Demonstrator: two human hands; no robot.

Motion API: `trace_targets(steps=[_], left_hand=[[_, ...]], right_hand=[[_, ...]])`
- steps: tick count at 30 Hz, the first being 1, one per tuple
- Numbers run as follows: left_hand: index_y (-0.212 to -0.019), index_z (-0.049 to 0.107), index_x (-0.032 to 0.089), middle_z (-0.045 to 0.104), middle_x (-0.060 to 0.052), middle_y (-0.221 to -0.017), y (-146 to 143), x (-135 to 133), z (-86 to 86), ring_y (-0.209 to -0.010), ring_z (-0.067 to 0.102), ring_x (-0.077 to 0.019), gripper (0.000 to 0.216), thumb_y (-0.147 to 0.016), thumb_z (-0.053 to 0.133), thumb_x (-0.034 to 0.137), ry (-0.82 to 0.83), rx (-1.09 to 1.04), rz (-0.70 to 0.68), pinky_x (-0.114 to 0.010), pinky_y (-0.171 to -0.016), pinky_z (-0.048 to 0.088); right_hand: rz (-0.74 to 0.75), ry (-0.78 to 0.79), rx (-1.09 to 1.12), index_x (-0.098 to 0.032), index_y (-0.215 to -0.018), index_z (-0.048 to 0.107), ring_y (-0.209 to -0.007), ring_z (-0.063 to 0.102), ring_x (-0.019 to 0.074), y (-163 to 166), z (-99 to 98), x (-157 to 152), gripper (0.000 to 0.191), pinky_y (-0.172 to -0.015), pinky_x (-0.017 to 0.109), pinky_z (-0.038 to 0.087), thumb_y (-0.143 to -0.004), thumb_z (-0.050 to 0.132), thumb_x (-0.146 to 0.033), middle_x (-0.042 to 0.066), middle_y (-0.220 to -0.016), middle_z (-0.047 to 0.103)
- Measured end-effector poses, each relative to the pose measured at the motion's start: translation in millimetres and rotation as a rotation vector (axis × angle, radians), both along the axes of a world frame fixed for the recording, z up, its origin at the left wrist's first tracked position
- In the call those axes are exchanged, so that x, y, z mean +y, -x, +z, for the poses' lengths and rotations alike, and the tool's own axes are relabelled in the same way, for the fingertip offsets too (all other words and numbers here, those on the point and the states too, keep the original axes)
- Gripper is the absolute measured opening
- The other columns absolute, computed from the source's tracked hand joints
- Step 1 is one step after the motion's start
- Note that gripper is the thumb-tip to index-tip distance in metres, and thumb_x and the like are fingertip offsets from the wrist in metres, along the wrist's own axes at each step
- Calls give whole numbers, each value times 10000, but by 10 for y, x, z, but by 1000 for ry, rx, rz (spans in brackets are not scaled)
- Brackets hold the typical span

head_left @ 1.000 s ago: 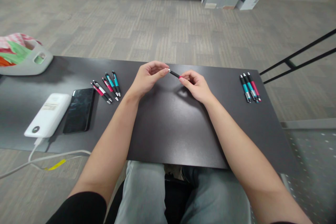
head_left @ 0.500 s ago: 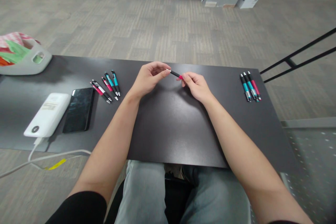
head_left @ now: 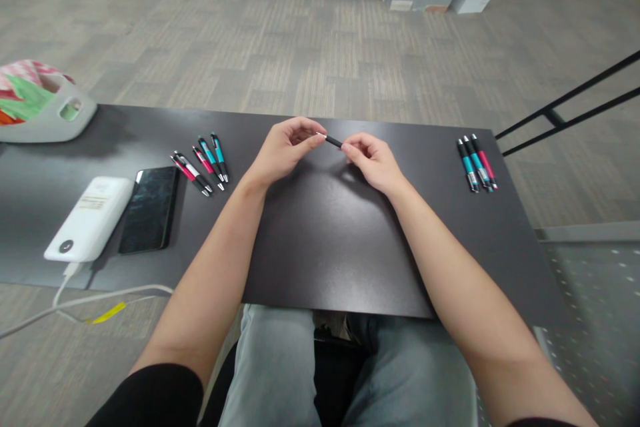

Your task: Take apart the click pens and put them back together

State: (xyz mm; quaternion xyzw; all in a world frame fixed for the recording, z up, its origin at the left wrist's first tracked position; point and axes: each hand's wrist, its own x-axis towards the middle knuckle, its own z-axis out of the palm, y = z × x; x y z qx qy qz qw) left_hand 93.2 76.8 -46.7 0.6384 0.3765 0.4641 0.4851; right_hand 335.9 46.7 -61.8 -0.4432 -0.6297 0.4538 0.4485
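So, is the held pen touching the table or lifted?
Lifted: left hand and right hand hold the pen by its ends, shadow showing on the table below.

Even, fairly bright indoor light, seemingly from overhead, leaves a pale glare on the dark tabletop (head_left: 340,240) before me and a soft shadow below my hands (head_left: 374,163). Fine detail is slightly blurred; wide-angle distortion stretches the basket (head_left: 83,117) at far left.

"What's showing between the fingers (head_left: 303,124)?"
"A slim cylindrical black pen (head_left: 333,141) is glinting silver at its left end."
"And right of them?"
"Two slim turquoise-and-black pens (head_left: 467,165) are showing beside a slim pinkish-red-and-black pen (head_left: 485,161)."
"Beyond them?"
"Flat grey carpet (head_left: 330,67) is bearing streaky beige stripes."
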Motion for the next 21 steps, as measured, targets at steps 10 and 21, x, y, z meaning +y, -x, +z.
trace_targets(steps=[10,21], left_hand=[[-1064,814,226,830,-84,-1084,-16,-39,26,-959,748,-227,712,-751,1034,826,7,6,5,-345,-864,574],[-877,784,232,742,-41,-771,-45,-62,-14,-698,604,-194,678,-868,906,899,-143,164,161,-348,-669,457]], right_hand=[[2,11,8,-276,-895,695,-678,446,176,12,-31,2,713,-670,354,408,-782,959,-928,-24,-741,591],[-6,-14,-49,-268,-881,769,-667,487,184,13,-21,-24,662,-666,359,420,-860,910,-915,-7,-718,632]])
